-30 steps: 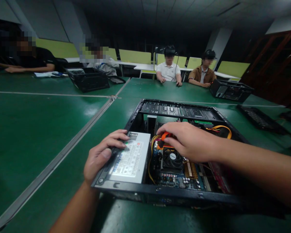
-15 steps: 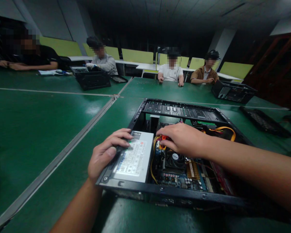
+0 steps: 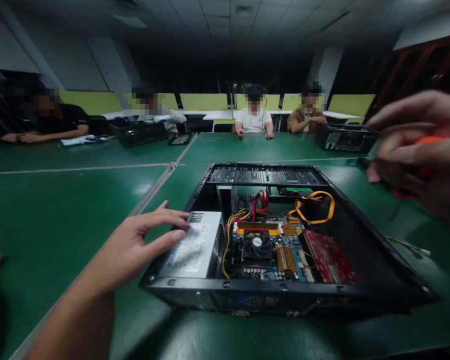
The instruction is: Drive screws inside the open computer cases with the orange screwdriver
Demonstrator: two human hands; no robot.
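An open black computer case (image 3: pixel 217 284) lies flat on the green table. Inside it are a grey power supply (image 3: pixel 206 250), a black fan (image 3: pixel 257 246) on the motherboard, a red card (image 3: pixel 330 255) and coloured cables (image 3: pixel 260 202). Over the left edge of the power supply is my left hand (image 3: pixel 138 245), fingers apart and holding nothing. Raised at the upper right, beyond the case's right side, my right hand (image 3: pixel 416 145) is blurred; its fingers are bent around something orange and red that I cannot make out.
Several people sit across the green table (image 3: pixel 78 210), one in a white shirt (image 3: pixel 254 121). Another black case (image 3: pixel 347 137) stands at the far right, and one more (image 3: pixel 140 131) at the far left. A thin cable (image 3: pixel 408 245) lies right of the open case.
My right hand has left the inside of the case and moved up and to the right, uncovering the memory slots and red card. My left hand has shifted left, its fingers more spread. The view has tilted up.
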